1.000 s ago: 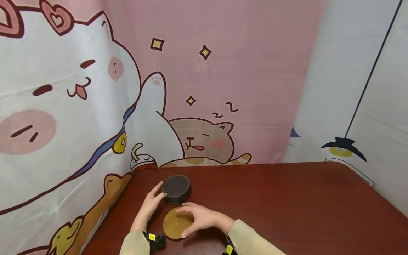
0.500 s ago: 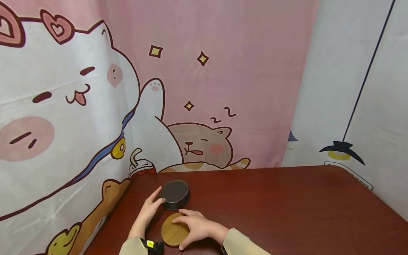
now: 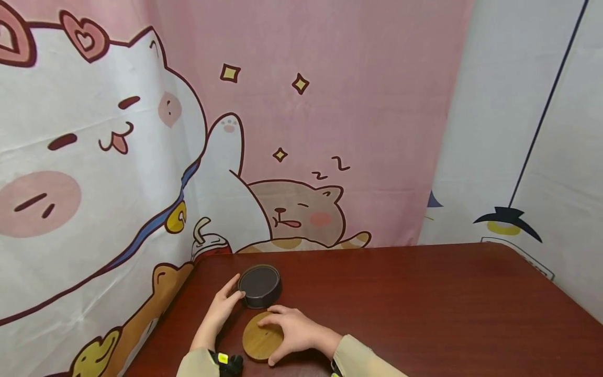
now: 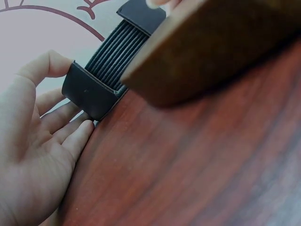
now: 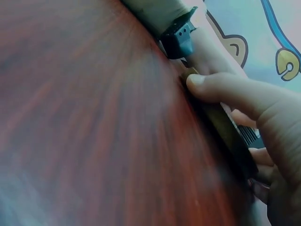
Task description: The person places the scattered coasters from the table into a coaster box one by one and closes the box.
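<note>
A round black coaster holder (image 3: 260, 285) stands on the table near its far left part. Through a gap in its wall, the left wrist view shows a stack of thin black coasters (image 4: 115, 54). My left hand (image 3: 221, 310) holds the holder's left side, thumb at the near side and fingers round behind. Closer to me is a flat wooden disc (image 3: 256, 343), apparently low over or on the table. My right hand (image 3: 298, 333) grips it from the right, thumb on the near edge and fingers reaching over the far part. Its right edge is hidden by that hand.
The reddish-brown table (image 3: 400, 309) stretches far to the right. A cartoon-printed curtain (image 3: 367, 104) hangs along its back and left edges, close to the left arm. A black wrist camera (image 3: 231, 364) sits on the left wrist, near the disc.
The head view has shifted slightly. Both hands keep their holds, and the wooden disc and the holder stay almost where they were relative to each other.
</note>
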The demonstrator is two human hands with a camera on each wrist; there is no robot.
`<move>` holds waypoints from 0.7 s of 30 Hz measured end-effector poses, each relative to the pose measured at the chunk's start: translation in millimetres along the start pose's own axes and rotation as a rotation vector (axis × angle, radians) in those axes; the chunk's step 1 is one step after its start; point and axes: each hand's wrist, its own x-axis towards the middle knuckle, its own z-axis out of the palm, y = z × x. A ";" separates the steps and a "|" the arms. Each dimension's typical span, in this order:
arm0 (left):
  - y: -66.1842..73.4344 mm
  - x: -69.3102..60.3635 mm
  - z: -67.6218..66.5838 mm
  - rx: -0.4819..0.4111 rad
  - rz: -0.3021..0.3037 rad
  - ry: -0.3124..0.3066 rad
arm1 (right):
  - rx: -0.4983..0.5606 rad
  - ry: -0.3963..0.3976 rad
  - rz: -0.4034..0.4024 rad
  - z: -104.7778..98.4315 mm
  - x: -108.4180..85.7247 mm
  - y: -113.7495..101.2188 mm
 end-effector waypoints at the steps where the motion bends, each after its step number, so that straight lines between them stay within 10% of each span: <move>1: 4.6 -2.8 0.0 0.000 -0.001 -0.003 | 0.013 -0.003 0.000 -0.7 -0.2 1.5; 21: 14.0 -9.0 -0.1 -0.003 0.002 -0.011 | 0.201 0.187 0.028 -46.9 -14.9 50.4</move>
